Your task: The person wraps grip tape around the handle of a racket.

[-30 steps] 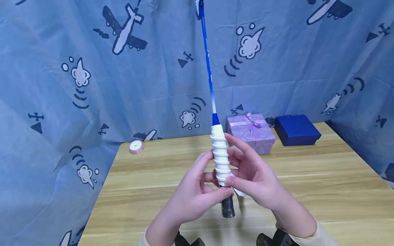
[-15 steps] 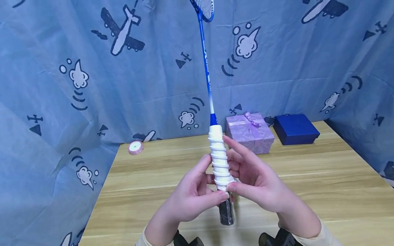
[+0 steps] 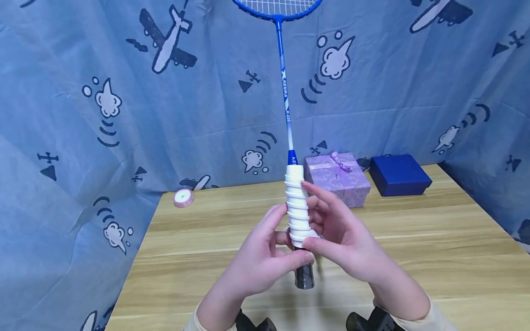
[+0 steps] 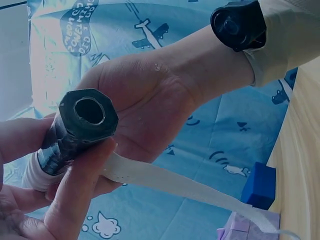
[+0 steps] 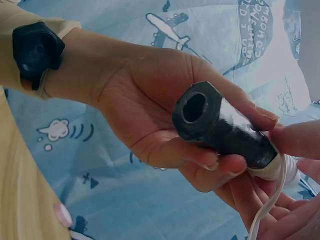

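Note:
A blue badminton racket (image 3: 285, 92) stands upright over the table, strings facing me. White grip tape (image 3: 296, 202) winds in raised ridges around its handle, and the black butt end (image 3: 304, 277) is bare. My left hand (image 3: 258, 264) grips the handle from the left, thumb across the front below the tape, other fingers behind. From the right, my right hand (image 3: 348, 248) pinches the tape at the lowest turn with its thumb, index finger extended up along the wrap. The loose tape strip (image 4: 170, 182) trails away from the handle in the left wrist view.
A wooden table (image 3: 198, 276) lies below the hands. At its back stand a purple gift box (image 3: 337, 177) with a bow and a dark blue box (image 3: 399, 174). A pink ribbon roll (image 3: 183, 197) lies at the back left. Blue printed curtains (image 3: 207, 115) hang behind.
The racket has turned about its long axis, from edge-on to strings facing me. The handle dipped slightly, then rose again. Both hands keep nearly the same place.

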Motion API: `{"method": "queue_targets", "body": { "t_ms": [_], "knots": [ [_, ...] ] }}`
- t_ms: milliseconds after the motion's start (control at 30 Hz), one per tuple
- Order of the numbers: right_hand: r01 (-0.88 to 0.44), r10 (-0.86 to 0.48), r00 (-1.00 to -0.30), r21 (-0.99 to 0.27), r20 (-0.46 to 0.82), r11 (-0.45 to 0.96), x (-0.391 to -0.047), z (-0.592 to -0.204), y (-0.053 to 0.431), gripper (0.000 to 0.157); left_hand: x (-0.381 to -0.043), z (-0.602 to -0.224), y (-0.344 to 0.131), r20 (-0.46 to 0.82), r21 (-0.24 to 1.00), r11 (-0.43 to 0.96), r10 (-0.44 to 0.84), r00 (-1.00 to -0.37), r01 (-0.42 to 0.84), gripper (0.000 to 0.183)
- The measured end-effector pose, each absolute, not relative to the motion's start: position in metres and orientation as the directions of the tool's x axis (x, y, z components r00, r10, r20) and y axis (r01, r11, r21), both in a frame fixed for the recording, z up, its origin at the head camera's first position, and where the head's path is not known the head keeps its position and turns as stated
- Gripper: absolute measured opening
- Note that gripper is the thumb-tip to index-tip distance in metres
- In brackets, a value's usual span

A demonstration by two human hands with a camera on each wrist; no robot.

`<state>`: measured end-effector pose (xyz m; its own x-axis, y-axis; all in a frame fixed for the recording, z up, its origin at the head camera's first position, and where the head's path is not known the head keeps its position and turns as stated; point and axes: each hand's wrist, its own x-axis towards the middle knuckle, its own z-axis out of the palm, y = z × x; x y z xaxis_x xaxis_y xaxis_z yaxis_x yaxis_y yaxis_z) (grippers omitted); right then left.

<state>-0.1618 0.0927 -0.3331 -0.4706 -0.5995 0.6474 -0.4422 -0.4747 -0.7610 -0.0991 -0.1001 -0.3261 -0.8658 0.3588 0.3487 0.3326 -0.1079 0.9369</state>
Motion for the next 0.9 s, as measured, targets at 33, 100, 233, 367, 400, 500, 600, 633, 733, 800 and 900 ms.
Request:
{"method": "queue_targets", "body": {
  "t_ms": [33, 100, 233, 367, 400, 500, 600, 633, 733, 800, 900],
  "knots": [
    [-0.427, -0.603, -0.454, -0.754, 0.656, -0.499, -0.1628, -0.3331, 0.0928, 0.081, -0.0997, -0.3266, -0.1003, 0.361, 0.933, -0.134, 0.367, -0.857, 0.335, 0.078],
    [-0.391, -0.610, -0.425, -0.744, 0.668, -0.542, -0.1645, -0.3327, 0.0929, 0.079, -0.1007, -0.3278, -0.1006, 0.389, 0.921, -0.191, 0.382, -0.838, 0.341, 0.078],
    [-0.331, -0.625, -0.395, -0.739, 0.673, -0.587, -0.1659, -0.3313, 0.0932, 0.077, -0.1023, -0.3298, -0.1018, 0.428, 0.900, -0.275, 0.404, -0.809, 0.339, 0.079],
    [-0.304, -0.625, -0.393, -0.737, 0.674, -0.604, -0.1655, -0.3311, 0.0917, 0.078, -0.1039, -0.3311, -0.1023, 0.457, 0.882, -0.327, 0.416, -0.786, 0.339, 0.079],
    [-0.294, -0.625, -0.395, -0.738, 0.673, -0.608, -0.1652, -0.3313, 0.0914, 0.078, -0.1044, -0.3317, -0.1023, 0.466, 0.876, -0.343, 0.422, -0.778, 0.339, 0.078],
    [-0.265, -0.629, -0.408, -0.746, 0.661, -0.612, -0.1643, -0.3317, 0.0909, 0.080, -0.1058, -0.3330, -0.1026, 0.467, 0.872, -0.379, 0.448, -0.762, 0.311, 0.075],
    [-0.250, -0.636, -0.431, -0.761, 0.641, -0.598, -0.1634, -0.3314, 0.0916, 0.081, -0.1068, -0.3340, -0.1026, 0.471, 0.870, -0.387, 0.474, -0.744, 0.305, 0.072],
    [-0.257, -0.635, -0.439, -0.766, 0.636, -0.590, -0.1633, -0.3311, 0.0920, 0.081, -0.1067, -0.3337, -0.1025, 0.463, 0.875, -0.378, 0.477, -0.747, 0.301, 0.072],
    [-0.293, -0.628, -0.468, -0.780, 0.621, -0.553, -0.1627, -0.3300, 0.0927, 0.082, -0.1042, -0.3317, -0.1007, 0.420, 0.904, -0.278, 0.438, -0.795, 0.325, 0.075],
    [-0.326, -0.619, -0.490, -0.788, 0.614, -0.523, -0.1620, -0.3296, 0.0927, 0.082, -0.1020, -0.3295, -0.0985, 0.360, 0.933, -0.169, 0.389, -0.848, 0.319, 0.077],
    [-0.373, -0.603, -0.530, -0.803, 0.596, -0.465, -0.1604, -0.3295, 0.0926, 0.083, -0.0996, -0.3263, -0.0954, 0.293, 0.952, -0.014, 0.315, -0.903, 0.305, 0.080]
  ]
}}
